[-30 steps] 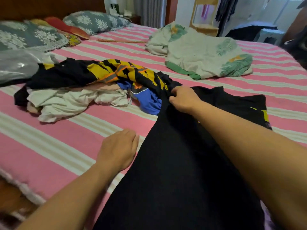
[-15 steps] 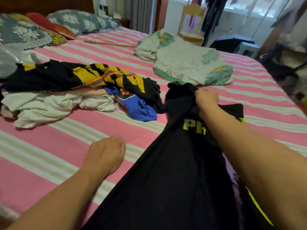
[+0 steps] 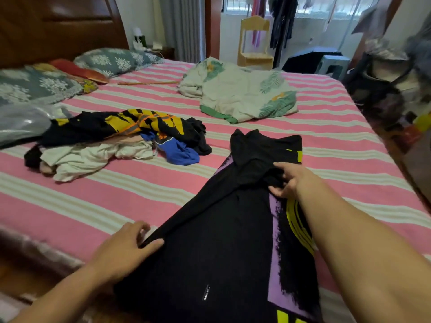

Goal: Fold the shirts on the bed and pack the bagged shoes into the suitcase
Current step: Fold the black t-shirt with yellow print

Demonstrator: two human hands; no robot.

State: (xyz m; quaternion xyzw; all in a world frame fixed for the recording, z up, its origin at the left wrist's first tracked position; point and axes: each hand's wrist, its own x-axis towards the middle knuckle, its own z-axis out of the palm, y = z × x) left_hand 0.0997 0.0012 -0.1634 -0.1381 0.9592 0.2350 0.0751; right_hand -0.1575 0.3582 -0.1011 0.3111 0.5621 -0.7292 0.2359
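black shirt [image 3: 221, 241]: flat on bed [image 3: 116, 199] near front edge, runs from camera toward mid-bed — purple/yellow print showing on R side
R hand [image 3: 288, 180]: on shirt's far folded part, fingers curled, pinching black fabric
L hand [image 3: 126, 250]: at shirt's L edge, near bed edge — fingers spread, tips touching the edge; real grip? can't tell
clothes pile [image 3: 112, 141]: well L of shirt, clear of both hands
quilt [image 3: 242, 92]: far side of bed
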